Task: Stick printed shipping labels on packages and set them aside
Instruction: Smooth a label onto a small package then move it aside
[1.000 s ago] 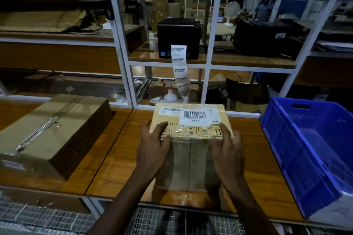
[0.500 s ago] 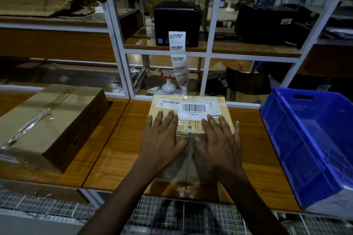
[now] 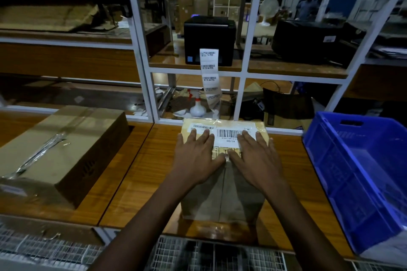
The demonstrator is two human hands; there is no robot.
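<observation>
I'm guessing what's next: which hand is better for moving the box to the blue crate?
Probably the right hand: it lies flat on the brown cardboard package on the side nearest the blue plastic crate. The left hand is farther away.

- The head camera is looking forward and down from above the near edge of the worktop [image 3: 154, 182], with both forearms entering from the bottom.
- It is sitting close over the box [image 3: 222, 193], with the left hand [image 3: 196, 158] and right hand [image 3: 257, 160] lying at mid-frame.
- It is facing the shelf frame [image 3: 141, 50] squarely, with the printer [image 3: 209, 39] landing at upper centre.
- The wide lens is bowing the bars and taking in the carton [image 3: 66, 149] at far left and the crate [image 3: 352, 171] at far right, both cropped.
</observation>
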